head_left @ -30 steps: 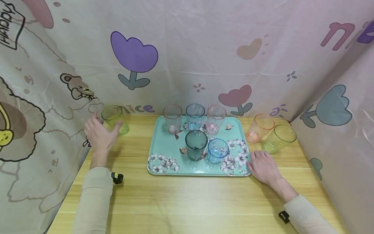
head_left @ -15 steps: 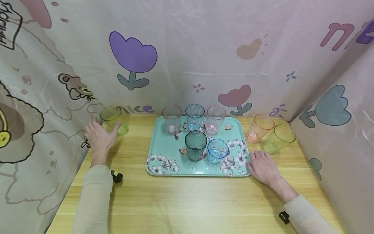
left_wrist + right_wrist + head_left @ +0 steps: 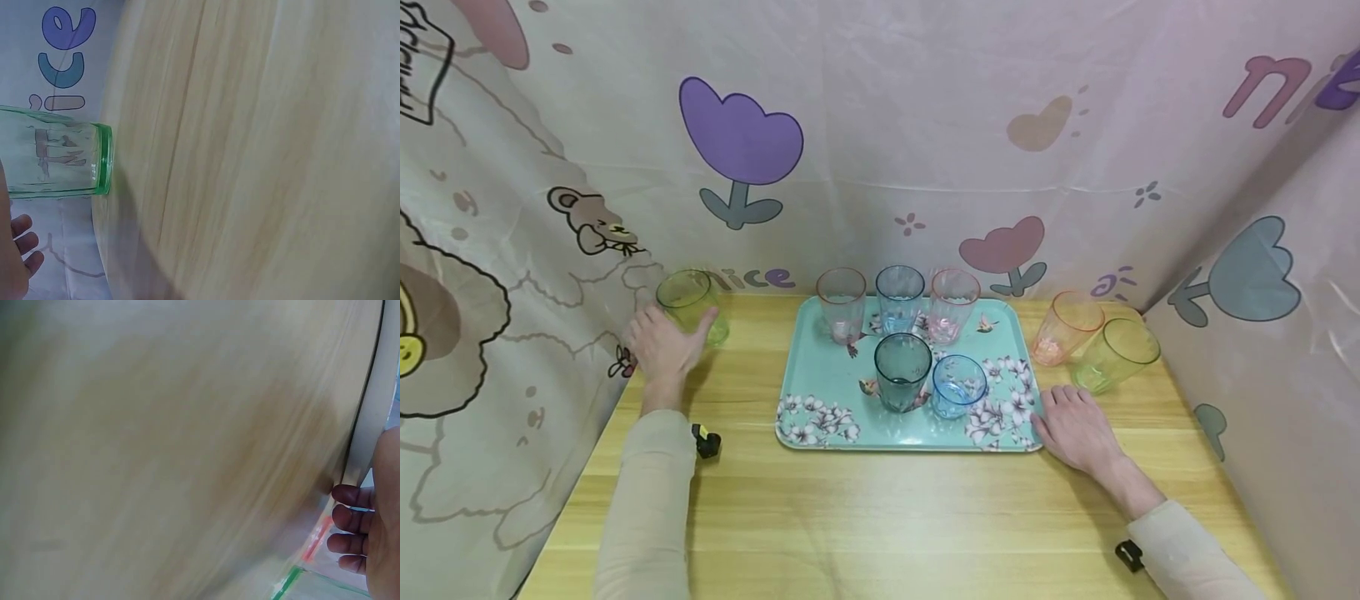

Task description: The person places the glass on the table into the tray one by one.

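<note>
A yellow-green glass (image 3: 687,298) stands upright at the back left of the table, seen from the side in the left wrist view. My left hand (image 3: 664,348) is spread beside it, thumb in front and fingers to its left, without a visible grip. In the left wrist view its fingertips (image 3: 27,242) are apart from the glass. At the tray's front right corner, my right hand (image 3: 1081,432) rests with its thumb touching the rim of the turquoise flowered tray (image 3: 820,358). On the tray are a dark grey glass (image 3: 903,375), a short blue glass (image 3: 959,390) and several others.
To the right of the tray stand an orange glass (image 3: 1066,329) and another yellow-green glass (image 3: 1116,357), close together. A printed curtain (image 3: 880,125) hangs behind and along both sides of the wooden table (image 3: 880,525).
My left hand has shifted slightly right and closer to the yellow-green glass. The right hand, the tray and the glasses have stayed put.
</note>
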`<action>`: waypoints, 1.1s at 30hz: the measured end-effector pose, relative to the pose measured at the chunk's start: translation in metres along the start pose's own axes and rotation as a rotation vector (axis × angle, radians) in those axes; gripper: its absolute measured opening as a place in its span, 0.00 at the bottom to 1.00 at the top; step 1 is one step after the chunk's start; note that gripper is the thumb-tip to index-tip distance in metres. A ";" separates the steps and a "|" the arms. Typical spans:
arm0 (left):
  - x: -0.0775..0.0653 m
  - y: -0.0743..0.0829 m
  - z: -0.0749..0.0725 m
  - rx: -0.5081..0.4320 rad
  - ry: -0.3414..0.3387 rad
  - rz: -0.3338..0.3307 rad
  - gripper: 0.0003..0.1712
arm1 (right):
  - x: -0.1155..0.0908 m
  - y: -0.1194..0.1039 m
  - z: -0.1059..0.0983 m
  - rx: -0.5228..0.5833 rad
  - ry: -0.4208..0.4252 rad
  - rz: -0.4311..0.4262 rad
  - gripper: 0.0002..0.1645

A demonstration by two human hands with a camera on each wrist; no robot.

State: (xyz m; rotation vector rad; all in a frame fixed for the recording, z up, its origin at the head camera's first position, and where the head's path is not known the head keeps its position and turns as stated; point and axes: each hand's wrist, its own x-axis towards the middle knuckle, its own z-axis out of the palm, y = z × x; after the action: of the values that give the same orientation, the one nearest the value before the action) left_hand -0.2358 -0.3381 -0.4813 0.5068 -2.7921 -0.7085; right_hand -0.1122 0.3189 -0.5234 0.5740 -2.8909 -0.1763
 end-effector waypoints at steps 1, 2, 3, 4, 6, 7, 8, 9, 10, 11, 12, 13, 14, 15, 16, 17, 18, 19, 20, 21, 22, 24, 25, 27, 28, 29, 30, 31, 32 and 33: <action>0.000 0.000 0.000 0.001 -0.012 -0.006 0.78 | 0.000 0.000 0.000 0.000 0.000 0.000 0.21; 0.001 0.000 0.001 0.003 -0.025 -0.012 0.79 | 0.000 0.000 0.000 0.000 0.001 0.000 0.21; 0.002 0.000 0.001 0.006 -0.033 -0.017 0.79 | 0.001 0.000 0.000 0.000 -0.001 0.000 0.21; 0.002 0.000 0.002 0.011 -0.040 -0.020 0.80 | 0.001 0.000 0.000 0.000 0.000 0.000 0.21; 0.003 0.000 0.003 0.018 -0.052 -0.028 0.80 | 0.001 0.000 0.000 -0.003 0.004 -0.003 0.21; 0.003 0.000 0.003 0.020 -0.053 -0.031 0.80 | 0.001 0.000 0.000 -0.004 0.007 -0.004 0.21; 0.004 0.000 0.004 0.025 -0.054 -0.033 0.80 | 0.001 0.000 0.000 -0.005 0.010 -0.006 0.21; 0.004 0.000 0.004 0.027 -0.055 -0.035 0.80 | 0.001 0.000 0.000 -0.007 0.014 -0.007 0.21; 0.004 0.000 0.005 0.030 -0.055 -0.036 0.80 | 0.001 0.001 0.000 -0.009 0.016 -0.008 0.21; 0.005 -0.001 0.006 0.032 -0.056 -0.038 0.81 | 0.001 0.001 0.000 -0.010 0.017 -0.009 0.21; 0.005 -0.001 0.006 0.035 -0.056 -0.036 0.81 | 0.001 0.001 0.000 -0.009 0.017 -0.009 0.21; 0.005 -0.001 0.007 0.035 -0.054 -0.034 0.81 | 0.001 0.001 0.000 -0.009 0.016 -0.008 0.21; 0.005 -0.002 0.008 0.038 -0.052 -0.030 0.81 | 0.001 0.001 0.000 -0.009 0.014 -0.007 0.21; 0.005 -0.002 0.008 0.038 -0.050 -0.027 0.81 | 0.001 0.000 0.000 -0.009 0.010 -0.006 0.21; 0.005 -0.002 0.009 0.039 -0.045 -0.022 0.81 | 0.001 0.000 0.000 -0.008 0.005 -0.005 0.21; 0.005 -0.003 0.009 0.041 -0.040 -0.016 0.81 | 0.001 0.000 0.000 -0.006 0.002 -0.003 0.21; 0.005 -0.003 0.009 0.042 -0.034 -0.012 0.80 | 0.001 0.000 0.000 -0.007 -0.002 -0.002 0.22; 0.005 -0.003 0.010 0.042 -0.030 -0.008 0.80 | 0.001 0.000 0.000 -0.007 -0.005 -0.001 0.22; 0.005 -0.003 0.010 0.047 -0.026 -0.004 0.81 | 0.001 0.000 0.000 -0.006 -0.006 0.000 0.22; 0.005 -0.003 0.010 0.050 -0.023 -0.002 0.81 | 0.001 0.000 0.000 -0.006 -0.007 0.001 0.22; 0.005 -0.003 0.010 0.054 -0.021 0.001 0.81 | 0.001 0.000 0.000 -0.005 -0.006 0.002 0.22; 0.006 -0.004 0.010 0.066 -0.021 0.005 0.81 | 0.001 0.000 0.001 -0.003 -0.004 0.002 0.22; 0.006 -0.004 0.010 0.072 -0.022 0.007 0.81 | 0.001 0.000 0.001 -0.002 -0.002 0.002 0.21; 0.007 -0.004 0.010 0.085 -0.028 0.010 0.81 | 0.001 0.000 0.001 -0.002 -0.001 0.001 0.21; 0.007 -0.004 0.009 0.093 -0.034 0.015 0.81 | 0.001 0.000 0.001 -0.002 -0.001 0.001 0.21; 0.007 -0.004 0.009 0.100 -0.040 0.019 0.81 | 0.001 0.000 0.001 -0.003 -0.001 0.001 0.21; 0.007 -0.004 0.009 0.104 -0.042 0.026 0.80 | 0.001 0.000 0.001 -0.004 -0.003 0.001 0.21; 0.007 -0.004 0.009 0.109 -0.044 0.035 0.79 | 0.001 0.000 0.001 -0.005 -0.004 0.001 0.21; 0.007 -0.005 0.009 0.116 -0.044 0.044 0.78 | 0.001 0.000 0.001 -0.006 -0.005 0.001 0.21; 0.007 -0.005 0.009 0.123 -0.043 0.053 0.77 | 0.001 0.001 0.001 -0.006 -0.006 0.002 0.21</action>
State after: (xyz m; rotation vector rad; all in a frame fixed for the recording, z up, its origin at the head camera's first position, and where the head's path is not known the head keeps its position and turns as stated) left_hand -0.2439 -0.3409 -0.4905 0.4421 -2.8901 -0.5459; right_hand -0.1133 0.3193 -0.5242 0.5703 -2.8958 -0.1863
